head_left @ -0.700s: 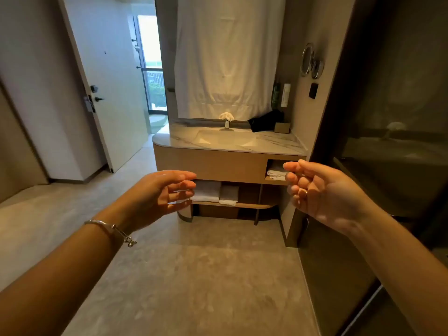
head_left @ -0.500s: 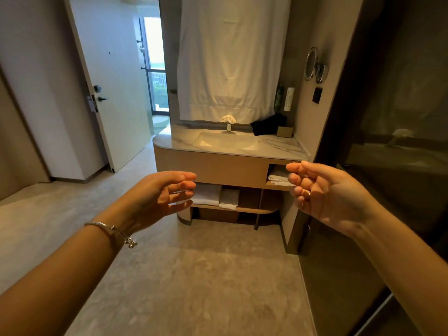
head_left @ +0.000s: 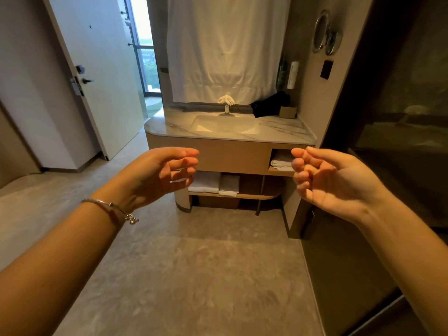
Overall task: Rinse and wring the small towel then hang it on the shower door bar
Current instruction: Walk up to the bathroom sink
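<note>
A small white towel [head_left: 226,100] is bunched on top of the tap [head_left: 226,110] behind the sink basin [head_left: 224,124] of the vanity ahead. My left hand [head_left: 157,173] and my right hand [head_left: 327,180] are raised in front of me, palms facing each other, fingers loosely curled and apart, holding nothing. Both hands are well short of the vanity. A dark glass shower wall [head_left: 397,132] fills the right side; I cannot make out its bar.
The marble counter [head_left: 278,129] carries a black bag [head_left: 270,107] and a small box [head_left: 287,112]. Folded towels [head_left: 213,183] lie on the shelf below. A white sheet [head_left: 225,44] hangs over the mirror. An open door [head_left: 97,69] stands left. Grey floor [head_left: 194,275] lies ahead.
The vanity has grown larger and nearer in view as I move toward it. My hands keep the same raised, apart pose.
</note>
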Demonstrator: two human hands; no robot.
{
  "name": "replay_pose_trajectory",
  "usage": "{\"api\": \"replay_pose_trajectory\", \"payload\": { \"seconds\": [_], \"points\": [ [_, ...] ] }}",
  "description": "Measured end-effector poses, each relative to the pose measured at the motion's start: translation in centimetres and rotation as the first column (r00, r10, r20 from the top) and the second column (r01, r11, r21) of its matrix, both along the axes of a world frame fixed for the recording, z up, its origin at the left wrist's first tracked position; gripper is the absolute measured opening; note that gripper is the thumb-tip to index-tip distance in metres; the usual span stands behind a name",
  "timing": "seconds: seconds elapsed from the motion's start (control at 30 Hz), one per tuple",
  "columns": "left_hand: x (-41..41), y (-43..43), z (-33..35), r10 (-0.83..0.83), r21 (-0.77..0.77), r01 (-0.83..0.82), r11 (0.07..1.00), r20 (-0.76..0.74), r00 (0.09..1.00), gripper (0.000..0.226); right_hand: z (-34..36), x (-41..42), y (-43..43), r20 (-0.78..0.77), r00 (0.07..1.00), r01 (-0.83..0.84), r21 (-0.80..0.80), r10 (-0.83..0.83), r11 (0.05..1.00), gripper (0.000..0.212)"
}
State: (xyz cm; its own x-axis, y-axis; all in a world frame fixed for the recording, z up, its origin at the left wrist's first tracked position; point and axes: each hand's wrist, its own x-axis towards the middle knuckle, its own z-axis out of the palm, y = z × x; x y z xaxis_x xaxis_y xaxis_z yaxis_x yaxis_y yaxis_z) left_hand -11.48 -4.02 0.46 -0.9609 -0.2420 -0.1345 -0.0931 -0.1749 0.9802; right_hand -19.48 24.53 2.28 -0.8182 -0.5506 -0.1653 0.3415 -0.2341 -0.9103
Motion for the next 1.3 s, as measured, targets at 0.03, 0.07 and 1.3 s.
{"api": "replay_pose_trajectory", "payload": {
  "seconds": [0.03,0.07,1.3],
  "points": [
    [-0.9,-0.1,-0.1,-0.007,0.014,0.007,1.0,-0.001,1.0,0.017,-0.1,-0.5,0.0,0.007,1.0,0.011,0.014,-0.011,1.0,0.027],
    [-1.7,-0.1,-0.3,-0.011,0.023,0.011,1.0,0.002,1.0,0.017,-0.3,-1.0,0.0,0.015,1.0,0.019,0.024,-0.02,1.0,0.026],
    [-27.5,-5.1,-8.8,-0.088,0.204,0.068,0.977,0.091,0.992,0.008,-8.7,-27.3,-10.8,0.295,0.954,-0.105,0.145,0.059,0.984,0.006]
  ]
}}
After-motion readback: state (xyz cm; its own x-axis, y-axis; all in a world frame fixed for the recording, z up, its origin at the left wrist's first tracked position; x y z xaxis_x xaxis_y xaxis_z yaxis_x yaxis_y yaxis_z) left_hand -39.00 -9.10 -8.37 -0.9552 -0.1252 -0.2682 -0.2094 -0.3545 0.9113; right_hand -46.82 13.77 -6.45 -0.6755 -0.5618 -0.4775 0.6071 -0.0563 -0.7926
